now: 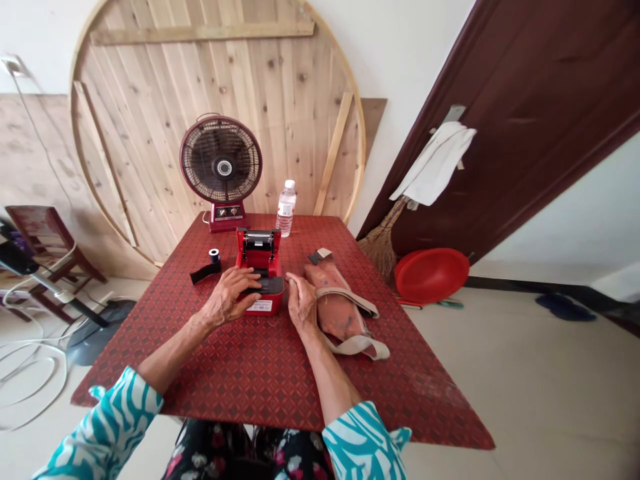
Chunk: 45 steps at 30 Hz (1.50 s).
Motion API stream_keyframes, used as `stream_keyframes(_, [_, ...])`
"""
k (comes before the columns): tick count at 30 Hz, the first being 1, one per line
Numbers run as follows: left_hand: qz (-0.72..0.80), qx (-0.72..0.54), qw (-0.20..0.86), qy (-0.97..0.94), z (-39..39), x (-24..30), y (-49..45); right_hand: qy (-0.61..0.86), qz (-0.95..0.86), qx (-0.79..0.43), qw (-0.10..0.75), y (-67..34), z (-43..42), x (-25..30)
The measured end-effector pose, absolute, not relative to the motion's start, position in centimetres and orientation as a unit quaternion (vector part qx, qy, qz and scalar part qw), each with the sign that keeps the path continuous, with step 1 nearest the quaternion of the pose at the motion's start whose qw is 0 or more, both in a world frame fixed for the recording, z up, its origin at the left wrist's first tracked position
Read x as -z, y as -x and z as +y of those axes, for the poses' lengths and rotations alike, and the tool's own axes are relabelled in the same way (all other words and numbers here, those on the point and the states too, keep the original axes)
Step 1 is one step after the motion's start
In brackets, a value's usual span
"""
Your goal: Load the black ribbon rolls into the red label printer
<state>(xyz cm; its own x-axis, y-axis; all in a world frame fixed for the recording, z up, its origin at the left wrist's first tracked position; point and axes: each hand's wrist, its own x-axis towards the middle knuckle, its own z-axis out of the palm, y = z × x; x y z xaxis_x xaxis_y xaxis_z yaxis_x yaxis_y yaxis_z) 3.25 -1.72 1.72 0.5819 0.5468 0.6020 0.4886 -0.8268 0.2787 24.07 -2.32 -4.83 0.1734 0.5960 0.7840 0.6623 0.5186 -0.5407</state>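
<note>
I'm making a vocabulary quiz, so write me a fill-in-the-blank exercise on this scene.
The left hand rests on the red printer, whose lid is not closed but ____.
The plastic bottle has a cap coloured ____.
The pouch lies on the same side of the printer as the ____ hand.
Missing words: open; white; right.

"how is the left hand (pixel 233 293)?"

"palm down, with its fingers a bit apart, pointing to the right."

"and the right hand (pixel 303 303)?"

"its fingers are curled in."

"and the left arm (pixel 173 350) and right arm (pixel 330 377)?"

"both reach forward. the hands are near each other, but apart."
</note>
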Motion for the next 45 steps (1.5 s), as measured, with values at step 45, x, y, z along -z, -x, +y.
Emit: stream_keyframes(45, [0.320,-0.442,-0.050,-0.836,-4.0,0.6,-3.7,0.424,-0.707,0.002,0.566,-23.2,-2.6,1.7])
